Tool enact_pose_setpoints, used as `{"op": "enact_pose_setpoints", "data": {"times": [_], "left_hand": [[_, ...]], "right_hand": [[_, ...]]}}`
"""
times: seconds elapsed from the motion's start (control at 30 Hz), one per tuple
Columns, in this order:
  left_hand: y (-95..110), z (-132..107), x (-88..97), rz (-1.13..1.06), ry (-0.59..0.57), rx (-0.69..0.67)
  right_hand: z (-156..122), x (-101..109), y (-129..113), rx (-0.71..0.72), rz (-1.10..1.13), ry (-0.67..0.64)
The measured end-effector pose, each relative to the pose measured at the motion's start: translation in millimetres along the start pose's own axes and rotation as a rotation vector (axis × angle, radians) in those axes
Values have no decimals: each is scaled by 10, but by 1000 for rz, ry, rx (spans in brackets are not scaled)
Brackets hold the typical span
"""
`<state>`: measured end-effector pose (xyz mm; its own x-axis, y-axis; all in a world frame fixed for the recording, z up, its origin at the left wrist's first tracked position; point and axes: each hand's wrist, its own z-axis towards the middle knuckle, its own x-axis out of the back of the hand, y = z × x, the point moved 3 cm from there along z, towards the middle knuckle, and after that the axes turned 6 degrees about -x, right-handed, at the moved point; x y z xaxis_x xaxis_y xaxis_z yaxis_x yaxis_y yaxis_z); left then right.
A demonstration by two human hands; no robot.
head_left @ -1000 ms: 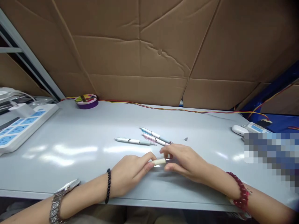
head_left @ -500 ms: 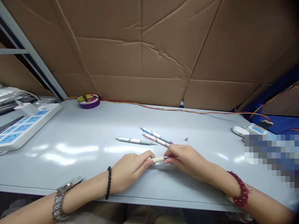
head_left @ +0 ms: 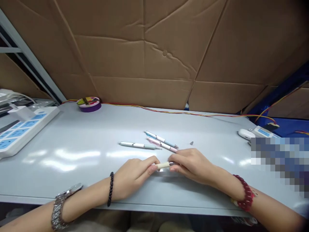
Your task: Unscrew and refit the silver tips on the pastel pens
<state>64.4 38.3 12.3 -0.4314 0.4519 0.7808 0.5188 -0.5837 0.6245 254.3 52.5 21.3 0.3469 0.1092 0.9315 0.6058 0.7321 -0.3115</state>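
My left hand (head_left: pixel 135 175) is closed on a pen with a cream-coloured grip (head_left: pixel 163 165), held low over the table. At the pen's silver tip end, the thumb and fingers of my right hand (head_left: pixel 193 165) are pinched together. The rest of the barrel is hidden in my left hand. Just beyond my hands lie a green-and-white pen (head_left: pixel 137 145), a blue-and-white pen (head_left: pixel 160 139) and a pink-and-white pen (head_left: pixel 161 144); the last two are side by side. A small grey cone-shaped piece (head_left: pixel 191 143) rests to their right.
A power strip (head_left: pixel 26 129) with a white plug lies at the left. Near the back stand a purple roll of tape (head_left: pixel 89 104) and thin red and yellow wires (head_left: pixel 154 111). A white rounded object (head_left: pixel 246 134) sits at the right. Cardboard (head_left: pixel 140 64) walls off the back.
The whole view has shifted slightly. My right fingers have moved a little at the pen's tip; my left hand keeps its hold on the pen.
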Motion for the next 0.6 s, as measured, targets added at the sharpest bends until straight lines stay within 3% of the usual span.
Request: {"op": "enact_pose_setpoints", "data": {"times": [0.2,0.33,0.47,0.6], "left_hand": [[-7,-12,-28,-3,13,11],[54,-30,-106,-130,169,34],[259,-69,-241,-331,243,-175],[358,-118,-300,-268,168,-294]], "right_hand": [[17,-82,5,-115,254,66],[2,-132,-119,-162,479,59],[-59,-189,-254,-278,1070,29],[-84,-244,-264,-388,1304,30]]}}
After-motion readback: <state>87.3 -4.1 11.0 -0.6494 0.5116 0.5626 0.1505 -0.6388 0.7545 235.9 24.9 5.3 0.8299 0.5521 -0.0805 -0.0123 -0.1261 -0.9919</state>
